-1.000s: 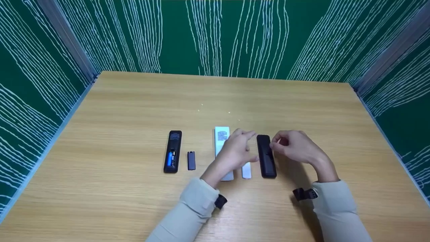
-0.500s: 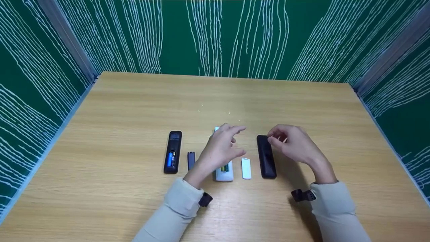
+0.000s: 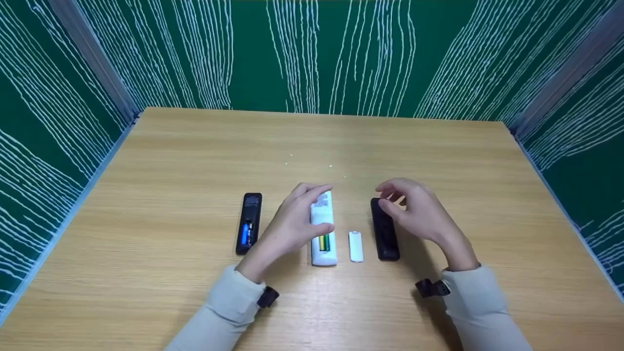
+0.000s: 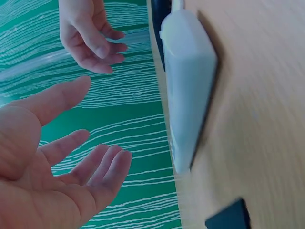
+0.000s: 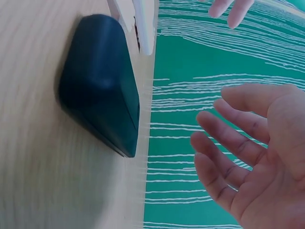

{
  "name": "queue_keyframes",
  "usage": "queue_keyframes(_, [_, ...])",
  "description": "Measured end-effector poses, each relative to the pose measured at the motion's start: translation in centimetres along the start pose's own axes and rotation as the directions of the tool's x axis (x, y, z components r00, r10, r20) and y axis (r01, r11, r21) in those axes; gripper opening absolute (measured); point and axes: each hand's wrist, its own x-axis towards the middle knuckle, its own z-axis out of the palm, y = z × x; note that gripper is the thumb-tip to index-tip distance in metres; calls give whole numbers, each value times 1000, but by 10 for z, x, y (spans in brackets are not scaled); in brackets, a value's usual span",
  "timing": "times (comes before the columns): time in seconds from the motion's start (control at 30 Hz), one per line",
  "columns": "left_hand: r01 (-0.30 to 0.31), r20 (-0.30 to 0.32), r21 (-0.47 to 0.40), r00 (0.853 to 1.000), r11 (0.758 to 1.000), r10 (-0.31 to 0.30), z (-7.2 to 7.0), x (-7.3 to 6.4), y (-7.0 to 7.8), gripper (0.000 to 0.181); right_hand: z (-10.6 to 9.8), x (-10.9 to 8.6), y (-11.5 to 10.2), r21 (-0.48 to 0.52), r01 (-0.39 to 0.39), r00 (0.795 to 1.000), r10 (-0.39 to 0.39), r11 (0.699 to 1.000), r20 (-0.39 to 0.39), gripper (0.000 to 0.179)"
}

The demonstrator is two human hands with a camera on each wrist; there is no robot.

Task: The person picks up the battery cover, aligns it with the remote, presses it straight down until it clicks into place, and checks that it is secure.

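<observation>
My left hand (image 3: 292, 219) hovers beside and partly over a white remote control (image 3: 324, 259), fingers and thumb spread apart. The remote lies back up, its battery bay showing green-and-yellow batteries (image 3: 324, 243). In the left wrist view that hand (image 4: 71, 162) is apart from the remote (image 4: 188, 90) and holds nothing. My right hand (image 3: 414, 207), fingers loosely bent, hangs over the far end of a black remote control (image 3: 386, 239). The right wrist view shows a gap between that hand (image 5: 248, 152) and the black remote (image 5: 95, 76). A white battery cover (image 3: 356, 247) lies between these two remotes.
Another black remote control (image 3: 251, 209) lies at the left, its bay open with a blue battery (image 3: 244, 234) showing. A dark piece (image 4: 231, 217) shows at the bottom of the left wrist view. Small white specks (image 3: 330, 166) dot the wooden table (image 3: 195, 146).
My left hand has moved left, from beside the right black remote to the white remote, covering the small dark battery cover. My right hand has shifted slightly up and left. The remotes stay put.
</observation>
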Motion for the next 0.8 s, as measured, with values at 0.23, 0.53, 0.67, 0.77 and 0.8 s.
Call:
queue_keyframes(0.23, [30,34,-12,999,999,-29,-5,-9,-14,86,7,1,-5,-12,42,999,-42,999,-29,25])
queue_keyframes(0.53, [35,75,-8,997,999,-34,-4,-18,-27,95,12,-1,-10,-26,67,997,-68,997,-40,24])
queue_keyframes(0.67, [43,98,-13,994,999,-41,-2,-17,-27,98,13,0,-11,-21,59,998,-59,998,-33,24])
queue_keyframes(0.77, [51,120,-3,991,999,-50,1,-17,-26,99,14,1,-11,-16,62,998,-62,998,-31,24])
queue_keyframes(0.8, [56,127,4,990,998,-56,2,-17,-26,100,15,1,-12,-14,67,997,-67,998,-31,24])
